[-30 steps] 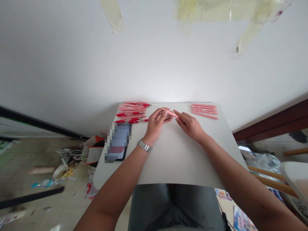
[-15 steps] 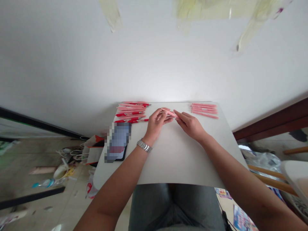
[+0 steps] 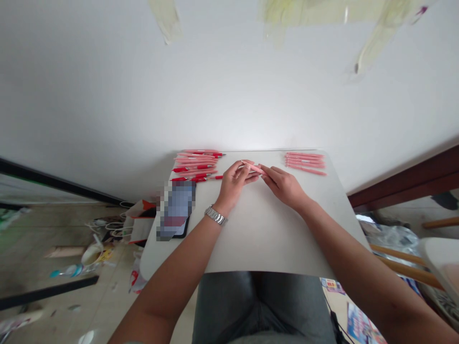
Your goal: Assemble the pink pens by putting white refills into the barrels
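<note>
A pink pen (image 3: pixel 254 167) is held slantwise above the far middle of the white table (image 3: pixel 265 229). My left hand (image 3: pixel 234 181) is closed on its left part, thumb on top, with a metal watch on the wrist. Pinched between the fingers of my right hand (image 3: pixel 283 185) is the pen's right end. To the left lies a loose group of pink and red pens (image 3: pixel 196 165), some partly overlapping. A neat row of several pink pens (image 3: pixel 305 161) lies at the far right of the table.
A phone (image 3: pixel 179 210), its screen blurred out, lies at the table's left edge. The wall (image 3: pixel 229 95) rises right behind the table. On the floor to the left are a cup (image 3: pixel 92 254), a bottle (image 3: pixel 73 271) and cables. A chair (image 3: pixel 441 258) stands at the right.
Both hands keep their hold on the pink pen, almost unmoved. The view has shifted very slightly; the pens on the table lie as before.
</note>
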A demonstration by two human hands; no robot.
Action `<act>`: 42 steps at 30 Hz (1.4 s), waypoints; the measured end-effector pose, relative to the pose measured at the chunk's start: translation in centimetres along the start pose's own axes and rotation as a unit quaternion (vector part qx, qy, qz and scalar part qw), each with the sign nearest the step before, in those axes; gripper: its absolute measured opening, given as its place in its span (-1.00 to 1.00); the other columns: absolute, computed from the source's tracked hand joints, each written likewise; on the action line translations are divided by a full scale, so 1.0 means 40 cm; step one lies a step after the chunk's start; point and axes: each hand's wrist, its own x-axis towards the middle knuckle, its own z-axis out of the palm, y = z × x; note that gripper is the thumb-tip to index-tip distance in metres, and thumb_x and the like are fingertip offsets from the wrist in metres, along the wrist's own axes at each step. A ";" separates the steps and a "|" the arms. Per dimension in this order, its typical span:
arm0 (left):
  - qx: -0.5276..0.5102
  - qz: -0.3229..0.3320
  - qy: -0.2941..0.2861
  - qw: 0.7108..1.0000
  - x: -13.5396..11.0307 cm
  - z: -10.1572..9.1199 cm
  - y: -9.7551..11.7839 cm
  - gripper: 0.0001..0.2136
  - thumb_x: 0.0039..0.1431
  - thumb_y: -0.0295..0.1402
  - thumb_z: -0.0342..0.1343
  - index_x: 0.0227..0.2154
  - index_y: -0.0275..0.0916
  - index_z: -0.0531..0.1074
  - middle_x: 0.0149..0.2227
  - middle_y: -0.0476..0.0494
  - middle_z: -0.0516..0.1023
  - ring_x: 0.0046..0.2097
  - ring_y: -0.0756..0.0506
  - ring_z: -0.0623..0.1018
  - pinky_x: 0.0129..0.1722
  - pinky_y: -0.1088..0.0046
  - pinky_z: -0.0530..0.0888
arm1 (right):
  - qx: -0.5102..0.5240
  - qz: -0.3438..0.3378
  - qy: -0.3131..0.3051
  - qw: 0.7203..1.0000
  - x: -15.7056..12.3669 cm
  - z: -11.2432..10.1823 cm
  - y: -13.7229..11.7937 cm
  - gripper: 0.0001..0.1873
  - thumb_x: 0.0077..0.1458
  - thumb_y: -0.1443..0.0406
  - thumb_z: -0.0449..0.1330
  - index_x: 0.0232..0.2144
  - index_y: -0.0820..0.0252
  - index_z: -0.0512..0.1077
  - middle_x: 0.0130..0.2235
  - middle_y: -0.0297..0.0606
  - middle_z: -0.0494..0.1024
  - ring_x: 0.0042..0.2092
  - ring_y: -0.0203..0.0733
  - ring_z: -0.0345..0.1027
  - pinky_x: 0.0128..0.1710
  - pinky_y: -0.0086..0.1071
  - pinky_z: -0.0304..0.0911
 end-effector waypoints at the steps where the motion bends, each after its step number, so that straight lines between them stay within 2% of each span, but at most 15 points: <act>1: 0.003 0.003 0.004 1.000 0.000 0.002 0.001 -0.66 0.36 -0.02 0.18 -0.08 -0.21 0.47 -0.07 -0.24 0.69 0.04 -0.20 0.69 0.08 0.17 0.64 | 0.016 -0.002 -0.001 1.000 0.002 -0.001 -0.003 -0.54 0.51 0.13 -0.06 0.28 0.12 0.39 -0.20 -0.14 0.57 -0.27 -0.11 0.45 -0.31 -0.32 0.23; 5: 0.053 0.044 0.026 0.997 0.005 0.009 0.021 -0.65 0.36 -0.01 0.17 -0.07 -0.19 0.51 -0.11 -0.20 0.68 -0.02 -0.17 0.69 0.04 0.23 0.64 | 0.108 -0.014 -0.001 0.994 0.007 0.000 -0.015 -0.61 0.51 0.11 -0.06 0.14 0.11 0.43 -0.14 -0.12 0.59 -0.18 -0.09 0.46 -0.18 -0.29 0.29; 9: 0.129 0.105 0.022 0.986 0.011 0.013 0.060 -0.67 0.38 -0.02 0.15 -0.17 -0.21 0.57 -0.14 -0.20 0.69 0.08 -0.17 0.63 0.06 0.29 0.60 | 0.186 0.024 -0.016 0.982 0.007 -0.005 -0.031 -0.61 0.51 0.08 -0.08 0.13 0.13 0.38 -0.25 -0.23 0.54 -0.27 -0.17 0.39 -0.23 -0.31 0.27; 13: 0.156 0.108 -0.010 0.982 0.011 0.018 0.088 -0.68 0.39 -0.07 0.15 -0.08 -0.22 0.59 -0.16 -0.19 0.69 -0.04 -0.14 0.65 0.07 0.29 0.56 | 0.242 0.070 -0.025 0.968 0.003 -0.013 -0.045 -0.59 0.49 0.02 -0.04 0.17 0.09 0.34 -0.37 -0.38 0.40 -0.36 -0.24 0.26 -0.32 -0.36 0.20; 18: 0.205 0.126 -0.044 0.970 0.013 0.027 0.115 -0.73 0.39 -0.12 0.16 -0.22 -0.20 0.63 0.00 -0.21 0.64 0.05 -0.15 0.61 0.03 0.37 0.55 | 0.336 0.086 -0.016 0.938 0.004 -0.007 -0.054 -0.53 0.48 -0.05 -0.06 0.22 0.01 0.31 -0.40 -0.42 0.30 -0.38 -0.26 0.22 -0.33 -0.36 0.20; 20: 0.232 0.127 -0.050 0.963 0.015 0.030 0.125 -0.74 0.38 -0.12 0.18 -0.23 -0.19 0.64 0.01 -0.21 0.62 0.02 -0.13 0.59 -0.01 0.40 0.55 | 0.372 0.084 -0.010 0.925 0.006 -0.003 -0.058 -0.55 0.46 -0.08 -0.04 0.16 0.01 0.32 -0.37 -0.40 0.29 -0.37 -0.26 0.20 -0.34 -0.36 0.20; 22: 0.241 0.125 -0.056 0.961 0.016 0.032 0.129 -0.73 0.38 -0.11 0.17 -0.19 -0.18 0.65 0.01 -0.21 0.61 0.01 -0.12 0.59 -0.03 0.40 0.54 | 0.404 0.085 -0.008 0.911 0.010 -0.003 -0.064 -0.58 0.44 -0.11 -0.02 0.01 0.03 0.34 -0.35 -0.38 0.28 -0.36 -0.25 0.18 -0.36 -0.36 0.20; 25: 0.239 0.133 -0.047 0.961 0.014 0.030 0.120 -0.71 0.42 -0.11 0.13 -0.04 -0.13 0.64 0.03 -0.22 0.58 0.05 -0.13 0.57 -0.02 0.40 0.54 | 0.450 0.085 0.008 0.889 0.021 -0.012 -0.071 -0.56 0.41 -0.15 -0.03 -0.23 0.04 0.26 -0.38 -0.38 0.21 -0.40 -0.24 0.11 -0.40 -0.35 0.19; 28: 0.260 0.137 -0.029 0.955 0.013 0.022 0.097 -0.69 0.44 -0.11 0.09 -0.01 -0.11 0.63 -0.01 -0.22 0.57 0.04 -0.12 0.57 -0.05 0.42 0.53 | 0.467 0.078 0.093 0.876 0.034 -0.018 -0.067 -0.50 0.42 -0.19 -0.13 -0.34 0.02 0.14 -0.42 -0.39 0.12 -0.44 -0.22 0.04 -0.44 -0.31 0.19; 30: 0.276 0.134 -0.029 0.951 0.013 0.012 0.076 -0.69 0.45 -0.11 0.07 -0.03 -0.12 0.64 -0.03 -0.21 0.56 0.02 -0.11 0.57 -0.05 0.43 0.53 | 0.458 0.077 0.130 0.876 0.041 -0.015 -0.054 -0.48 0.42 -0.20 -0.17 -0.37 0.02 0.10 -0.43 -0.39 0.11 -0.45 -0.22 0.04 -0.45 -0.30 0.18; 32: 0.290 0.132 -0.026 0.948 0.013 0.002 0.053 -0.68 0.45 -0.10 0.07 -0.06 -0.14 0.65 -0.05 -0.21 0.55 0.00 -0.11 0.57 -0.09 0.43 0.53 | 0.437 0.089 0.103 0.889 0.046 -0.006 -0.036 -0.45 0.38 -0.24 -0.13 -0.39 0.02 0.09 -0.44 -0.39 0.11 -0.46 -0.22 0.04 -0.48 -0.31 0.14; 34: 0.299 0.124 -0.024 0.946 0.012 -0.006 0.030 -0.68 0.44 -0.09 0.07 -0.08 -0.15 0.65 -0.06 -0.21 0.55 -0.03 -0.11 0.57 -0.11 0.43 0.53 | 0.430 0.111 0.105 0.890 0.049 0.002 -0.019 -0.43 0.36 -0.27 -0.13 -0.39 0.01 0.08 -0.45 -0.40 0.11 -0.46 -0.21 0.05 -0.50 -0.32 0.12; 37: 0.307 0.117 -0.038 0.944 0.008 -0.007 0.001 -0.68 0.45 -0.10 0.06 -0.06 -0.16 0.63 -0.06 -0.21 0.56 -0.07 -0.10 0.57 -0.10 0.40 0.52 | 0.449 0.134 0.130 0.874 0.056 0.001 -0.006 -0.42 0.35 -0.29 -0.18 -0.39 0.01 0.02 -0.47 -0.43 0.02 -0.49 -0.20 0.00 -0.52 -0.32 0.10; 42: 0.325 0.113 -0.084 0.935 -0.003 0.005 -0.024 -0.75 0.44 -0.19 0.07 -0.07 -0.16 0.60 -0.10 -0.19 0.59 -0.11 -0.09 0.58 -0.10 0.37 0.53 | 0.495 0.143 0.170 0.840 0.067 -0.036 -0.021 -0.43 0.34 -0.27 -0.13 -0.39 0.01 -0.03 -0.47 -0.44 -0.04 -0.50 -0.20 -0.04 -0.50 -0.30 0.13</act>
